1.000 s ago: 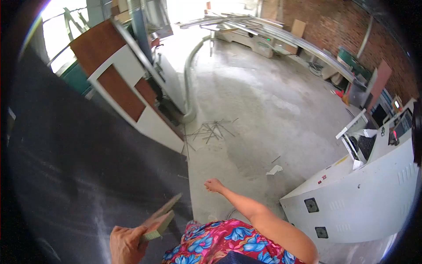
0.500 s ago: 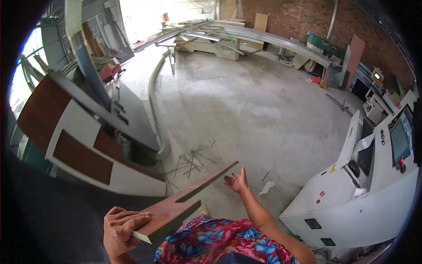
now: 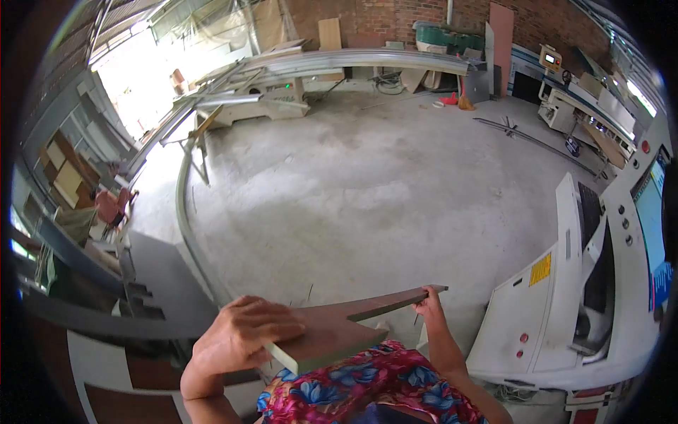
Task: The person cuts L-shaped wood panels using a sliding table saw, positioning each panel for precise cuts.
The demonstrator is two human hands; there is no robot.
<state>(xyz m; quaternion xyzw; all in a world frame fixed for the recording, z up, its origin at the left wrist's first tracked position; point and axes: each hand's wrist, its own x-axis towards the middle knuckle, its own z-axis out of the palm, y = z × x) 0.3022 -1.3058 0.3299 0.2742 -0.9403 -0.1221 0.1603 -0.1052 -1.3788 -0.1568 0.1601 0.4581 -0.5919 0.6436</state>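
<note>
A reddish-brown board with pale cut edges and a stepped notch is held level in front of my flowered clothing. Its wide end is gripped by my left hand, with the fingers over the top face and the thumb side hidden. Toward the narrow far end, my right hand is closed around the thin strip.
A white machine cabinet with a lit screen stands at my right. To the left lie grey panels and a brown-and-white panel. A long hose crosses the concrete floor. Metal beams span the back.
My right hand was open beside the board and has now closed on its narrow end. The board has swung to the right and lies more level. My view has turned right.
</note>
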